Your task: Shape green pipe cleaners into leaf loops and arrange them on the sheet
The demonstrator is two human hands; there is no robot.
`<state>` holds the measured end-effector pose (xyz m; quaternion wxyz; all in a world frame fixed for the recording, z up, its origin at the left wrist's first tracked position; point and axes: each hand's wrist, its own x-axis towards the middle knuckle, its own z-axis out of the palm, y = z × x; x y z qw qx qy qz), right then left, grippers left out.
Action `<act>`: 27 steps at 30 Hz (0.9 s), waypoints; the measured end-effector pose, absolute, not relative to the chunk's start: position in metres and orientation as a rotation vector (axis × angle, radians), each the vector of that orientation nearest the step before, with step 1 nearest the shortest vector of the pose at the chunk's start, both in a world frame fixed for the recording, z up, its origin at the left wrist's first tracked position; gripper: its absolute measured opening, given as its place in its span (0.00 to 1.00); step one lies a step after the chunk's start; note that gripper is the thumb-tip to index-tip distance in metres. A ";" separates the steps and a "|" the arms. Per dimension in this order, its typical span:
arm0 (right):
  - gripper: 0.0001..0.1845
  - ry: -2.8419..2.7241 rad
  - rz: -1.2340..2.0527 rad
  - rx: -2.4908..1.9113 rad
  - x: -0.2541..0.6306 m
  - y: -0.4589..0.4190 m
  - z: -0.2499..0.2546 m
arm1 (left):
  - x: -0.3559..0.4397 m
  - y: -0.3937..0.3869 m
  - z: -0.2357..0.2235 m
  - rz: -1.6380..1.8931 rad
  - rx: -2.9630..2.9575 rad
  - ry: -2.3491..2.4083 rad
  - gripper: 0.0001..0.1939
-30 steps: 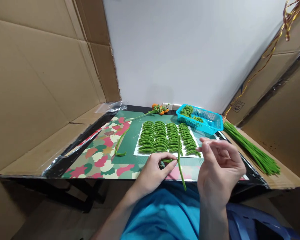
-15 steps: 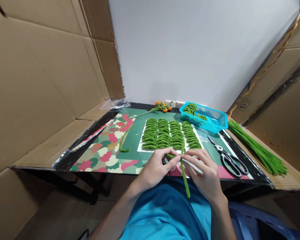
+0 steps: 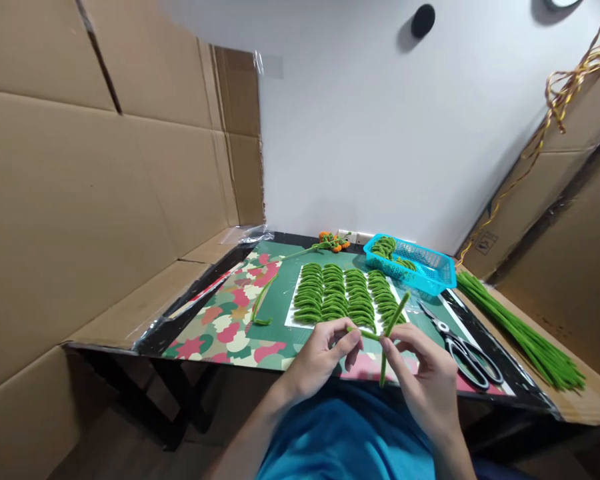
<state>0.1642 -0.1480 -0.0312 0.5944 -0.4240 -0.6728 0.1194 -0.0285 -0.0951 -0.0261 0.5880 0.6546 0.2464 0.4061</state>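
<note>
Between my hands, just above the table's front edge, are green pipe cleaners (image 3: 398, 315), one piece crossing another. My left hand (image 3: 323, 353) pinches the end of the short sideways piece between thumb and fingers. At the crossing, my right hand (image 3: 425, 370) pinches the longer upright length, which sticks out above and below its fingertips. Right behind the hands lies a white sheet (image 3: 291, 317) bearing several columns of curved green pipe-cleaner pieces (image 3: 334, 293). A bent green pipe cleaner (image 3: 258, 301) rests on the mat to the left.
Scissors (image 3: 463, 347) lie right of my right hand, beside a bundle of long green pipe cleaners (image 3: 525, 333). A blue basket (image 3: 433, 288) with green pieces stands at the back right. An orange flower stem (image 3: 334, 241) lies at the back. Cardboard walls (image 3: 130, 193) flank the table.
The upright pipe cleaner now leans to the right at its top, and its lower end has risen. My hands have drawn slightly apart. The view has tilted up.
</note>
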 end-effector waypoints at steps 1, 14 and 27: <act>0.07 -1.522 0.351 -1.009 0.163 -0.149 -0.031 | -0.028 -0.094 -0.027 0.970 1.519 0.572 0.22; 0.22 -1.146 0.929 -1.058 0.158 -0.146 -0.039 | -0.025 -0.098 -0.024 1.068 1.564 0.728 0.17; 0.10 -1.482 0.478 -1.046 0.162 -0.148 -0.040 | -0.019 -0.089 -0.026 1.003 1.482 0.789 0.24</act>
